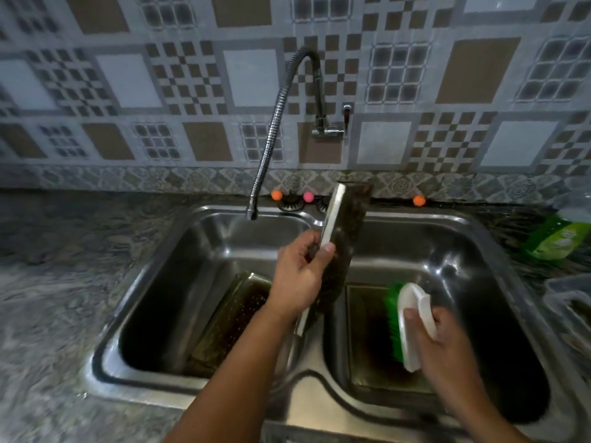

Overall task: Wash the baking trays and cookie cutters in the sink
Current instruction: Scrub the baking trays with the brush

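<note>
My left hand point(299, 276) gripped a dirty baking tray point(343, 247) upright over the sink point(319, 388) divider; my right hand point(443, 343) fingers clasped a green-bristled brush point(406, 321) above the right basin

Left hand point(300, 276) raised, fingers + thumb clamped; right hand point(444, 340) lower, fingers curled, gripping.

I see a double sink point(315, 383) set in the counter point(57, 298); the tap point(275, 123) rises from the wall behind, its spout over the left basin; one tray point(230, 318) leans in the left basin; another tray point(361, 340) lies in the right basin; a third tray point(343, 238), held upright by my left hand point(297, 276), stands over the divider; my right hand point(444, 343) holds the brush point(407, 318) above the right basin; a bottle point(556, 238) lies on the counter at right.
</note>
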